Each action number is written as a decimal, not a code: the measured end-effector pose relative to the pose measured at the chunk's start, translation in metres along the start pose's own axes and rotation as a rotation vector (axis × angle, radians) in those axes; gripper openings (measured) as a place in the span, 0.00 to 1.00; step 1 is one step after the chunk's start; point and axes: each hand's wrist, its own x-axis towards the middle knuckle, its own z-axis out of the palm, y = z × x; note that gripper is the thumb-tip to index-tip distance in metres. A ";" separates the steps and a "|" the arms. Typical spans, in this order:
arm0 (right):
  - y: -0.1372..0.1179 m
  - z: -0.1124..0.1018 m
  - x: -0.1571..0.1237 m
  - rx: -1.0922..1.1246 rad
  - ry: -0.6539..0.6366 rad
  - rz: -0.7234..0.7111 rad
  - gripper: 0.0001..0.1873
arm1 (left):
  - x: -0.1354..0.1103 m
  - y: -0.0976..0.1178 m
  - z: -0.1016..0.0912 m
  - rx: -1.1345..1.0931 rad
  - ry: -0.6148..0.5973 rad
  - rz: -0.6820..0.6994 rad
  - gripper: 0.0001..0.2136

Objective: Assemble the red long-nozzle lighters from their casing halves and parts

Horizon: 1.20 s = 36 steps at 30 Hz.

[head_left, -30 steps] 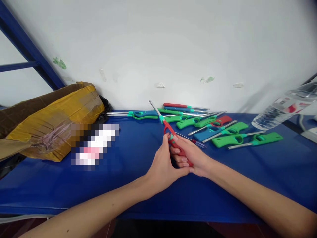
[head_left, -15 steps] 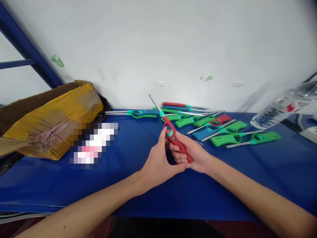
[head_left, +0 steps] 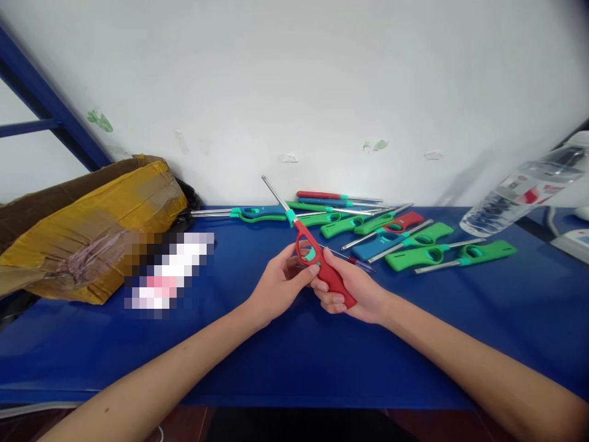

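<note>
A red long-nosed gas lighter [head_left: 335, 285] with a green trigger and a metal tube is held up over the blue table, its tube slanting to the upper left. My right hand [head_left: 365, 296] is wrapped round the handle from the right. My left hand [head_left: 275, 283] pinches the lighter near the trigger guard, thumb on its front beside a small green switch; the other fingers are partly hidden behind. Beyond the hands lie several more lighters, among them a green lighter [head_left: 490, 252] and a blue lighter [head_left: 368, 245].
At the left is an open cardboard box [head_left: 87, 239] with yellow tape, beside a blurred-out patch. A tilted-looking plastic water bottle [head_left: 519, 199] stands at the right. A thin tool with a clear reddish handle [head_left: 362, 264] lies behind my right hand. The white wall [head_left: 294, 92] borders the blue table [head_left: 322, 362].
My left hand has shifted from spanning the lighter's handle to pinching near its trigger, thumb moved up from the handle's bottom end. The right hand keeps its grip. The view has shifted slightly.
</note>
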 end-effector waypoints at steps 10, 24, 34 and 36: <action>0.007 0.003 0.000 0.001 -0.031 0.010 0.23 | -0.005 -0.007 -0.003 -0.151 0.039 -0.053 0.15; 0.012 0.009 0.003 -0.022 0.032 -0.077 0.20 | -0.003 -0.002 -0.001 -0.114 0.026 -0.037 0.17; 0.005 0.003 0.001 0.108 0.031 -0.026 0.24 | 0.001 -0.004 -0.004 -0.171 0.032 -0.089 0.21; 0.003 0.001 0.001 0.109 0.068 -0.009 0.26 | 0.002 -0.004 -0.005 -0.208 0.052 -0.123 0.21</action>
